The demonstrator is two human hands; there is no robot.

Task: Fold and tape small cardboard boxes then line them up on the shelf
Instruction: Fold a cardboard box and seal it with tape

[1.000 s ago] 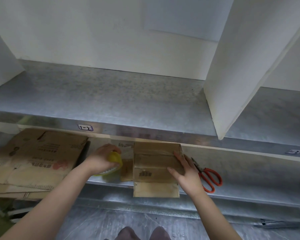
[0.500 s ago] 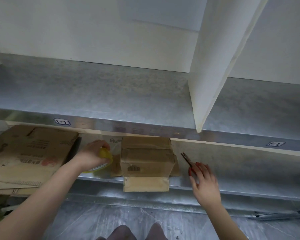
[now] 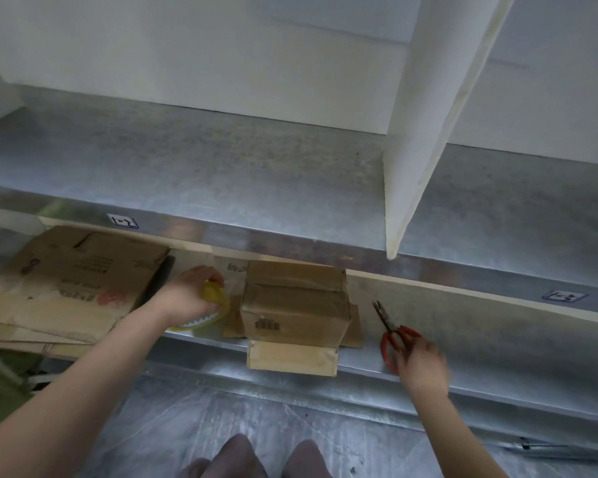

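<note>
Galvanised metal shelving fills the view, with a white divider (image 3: pixel 428 132) standing on the upper shelf (image 3: pixel 221 167). On the lower shelf (image 3: pixel 497 346), a small cardboard box (image 3: pixel 294 305) sits at the front edge, one flap hanging over the lip. The left hand (image 3: pixel 187 298) grips a yellow tape dispenser (image 3: pixel 214 298) just left of the box, fingers curled round it. The right hand (image 3: pixel 423 363), blurred, touches the red-handled scissors (image 3: pixel 394 336) to the box's right; whether its fingers grip them cannot be told. Flattened cardboard (image 3: pixel 73 284) lies stacked at far left.
</note>
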